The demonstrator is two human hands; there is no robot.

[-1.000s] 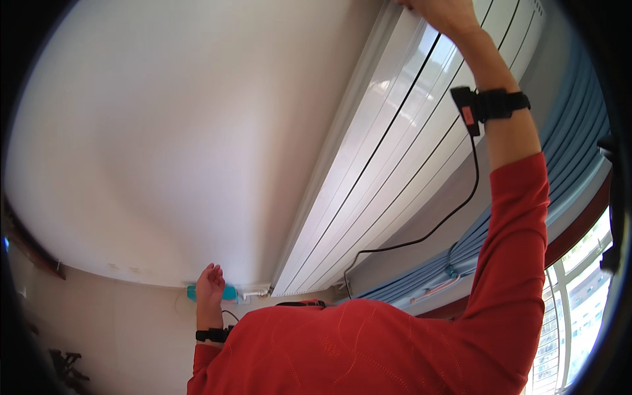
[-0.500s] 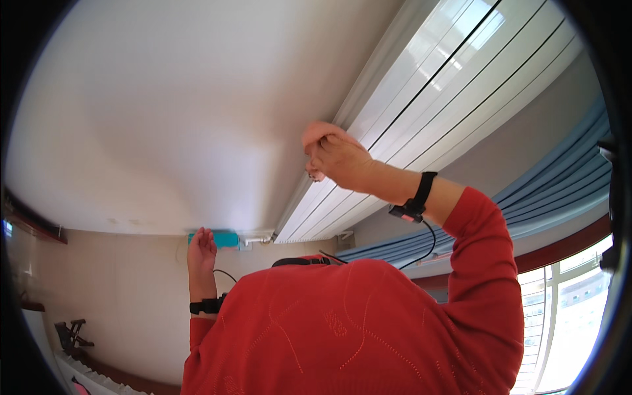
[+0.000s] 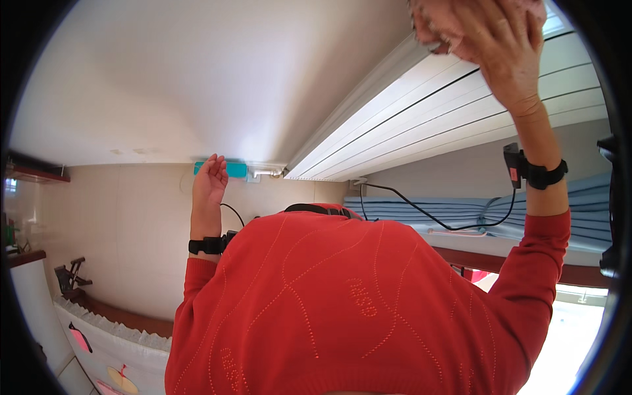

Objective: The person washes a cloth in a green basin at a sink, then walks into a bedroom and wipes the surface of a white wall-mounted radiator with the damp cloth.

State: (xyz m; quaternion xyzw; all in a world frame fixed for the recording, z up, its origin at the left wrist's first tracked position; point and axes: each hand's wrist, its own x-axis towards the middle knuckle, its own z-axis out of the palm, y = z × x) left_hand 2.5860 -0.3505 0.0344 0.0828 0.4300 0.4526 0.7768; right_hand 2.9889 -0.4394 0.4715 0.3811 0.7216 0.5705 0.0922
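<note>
From my remote post I see the right hand (image 3: 505, 60), at two o'clock in the head view, grasping a crumpled, pale-pink fabric cloth (image 3: 449, 25) over the upper end of a long, glossy white panel (image 3: 421, 105) scored with straight dark grooves. The cloth bunches beneath the fingers, showing most toward ten o'clock of the hand and cut off by the view's top edge; whether it touches the panel, I cannot tell. The panel's long axis runs from eight o'clock up to two, so most of its visible length stretches toward eight from the right hand, plainly the nearer one. At nine o'clock, the left hand (image 3: 212, 181) hangs loosely curled, grasping nothing I can see, before a teal rectangular box (image 3: 234, 170); the cloth lies well apart, toward its two o'clock.
</note>
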